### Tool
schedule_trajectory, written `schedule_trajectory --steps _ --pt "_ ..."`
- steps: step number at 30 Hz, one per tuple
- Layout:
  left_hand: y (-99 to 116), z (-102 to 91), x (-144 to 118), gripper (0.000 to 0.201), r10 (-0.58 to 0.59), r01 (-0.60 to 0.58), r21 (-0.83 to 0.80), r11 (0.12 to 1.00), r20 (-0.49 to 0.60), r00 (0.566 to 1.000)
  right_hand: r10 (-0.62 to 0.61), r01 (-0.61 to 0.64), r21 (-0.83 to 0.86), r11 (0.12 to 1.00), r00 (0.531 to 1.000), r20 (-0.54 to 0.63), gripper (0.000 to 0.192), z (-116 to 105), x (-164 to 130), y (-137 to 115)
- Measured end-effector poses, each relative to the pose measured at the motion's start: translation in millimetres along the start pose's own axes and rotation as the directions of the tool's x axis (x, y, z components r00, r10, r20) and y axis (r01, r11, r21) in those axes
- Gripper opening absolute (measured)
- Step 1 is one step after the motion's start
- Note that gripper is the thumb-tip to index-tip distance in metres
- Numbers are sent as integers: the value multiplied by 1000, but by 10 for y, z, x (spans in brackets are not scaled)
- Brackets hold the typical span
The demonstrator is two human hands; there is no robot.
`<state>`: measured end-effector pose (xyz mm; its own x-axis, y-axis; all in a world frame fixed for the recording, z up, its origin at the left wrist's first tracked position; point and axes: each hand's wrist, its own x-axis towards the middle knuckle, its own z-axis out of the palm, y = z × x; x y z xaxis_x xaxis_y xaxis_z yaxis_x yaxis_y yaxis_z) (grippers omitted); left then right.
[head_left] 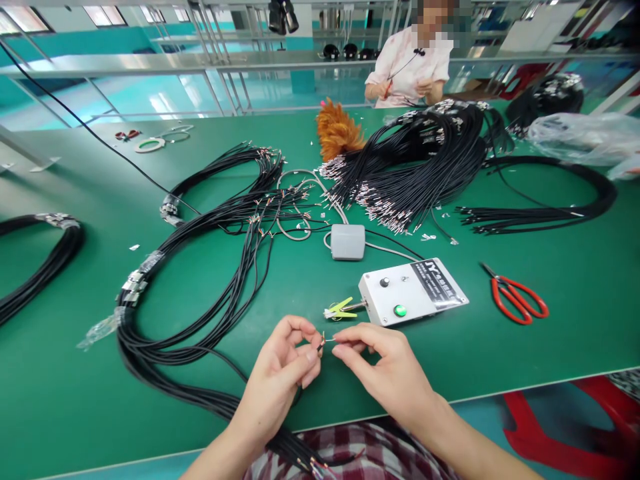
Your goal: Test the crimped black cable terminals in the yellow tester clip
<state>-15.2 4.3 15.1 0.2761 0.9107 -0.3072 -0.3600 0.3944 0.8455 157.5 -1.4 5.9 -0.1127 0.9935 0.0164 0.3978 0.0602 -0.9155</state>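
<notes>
Black cable end (320, 346) pinched by left hand (283, 373); right hand (387, 373) fingertips pinch its thin wire, near the white tester box (413, 291).

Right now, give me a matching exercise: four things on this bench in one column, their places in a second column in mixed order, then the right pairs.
Things:
1. scissors
2. box
3. wire end
4. duster

Places:
A. pinched between the left hand and right hand
B. far side of the table, near the seated person
C. right of the box, flat on the mat
D. just beyond the hands, green button on top

Pairs: 1-C, 2-D, 3-A, 4-B
</notes>
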Motion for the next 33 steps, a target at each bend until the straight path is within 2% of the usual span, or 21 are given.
schedule_trajectory --steps 6,10,14,18,20,22,24,27,30,33 --pt "-3 15 -10 25 -26 27 44 999 -6 1000 45 -51 140 989 998 48 11 64 49 -66" --pt "-17 39 10 30 -46 42 141 989 24 999 144 -171 276 946 983 115 13 103 37 -46" --pt "-58 75 42 29 -64 68 142 987 -39 997 208 -243 311 919 968 143 14 132 3 0" --pt "-138 66 20 31 -50 73 234 969 -101 994 114 -133 171 976 987 116 14 104 -20 -4" --pt "-179 42 -10 30 -11 46 344 938 -102 995 18 -21 36 999 995 103 14 73 -28 -13" --pt "-209 20 -33 27 57 -8 473 881 -88 994 -103 116 -138 984 990 95 16 42 -35 -11" --pt "-224 5 -33 24 106 -51 560 827 -68 992 -227 247 -322 914 969 100 19 21 -42 4" --pt "-229 -6 13 24 106 -49 541 839 -74 992 -338 348 -524 778 934 118 18 21 -44 25" --pt "-234 -22 66 25 74 -28 480 877 -77 994 -409 380 -627 680 906 106 14 49 -28 31" --pt "-230 -57 97 26 61 -28 455 890 -57 996 -506 451 -682 575 851 136 11 42 20 42"
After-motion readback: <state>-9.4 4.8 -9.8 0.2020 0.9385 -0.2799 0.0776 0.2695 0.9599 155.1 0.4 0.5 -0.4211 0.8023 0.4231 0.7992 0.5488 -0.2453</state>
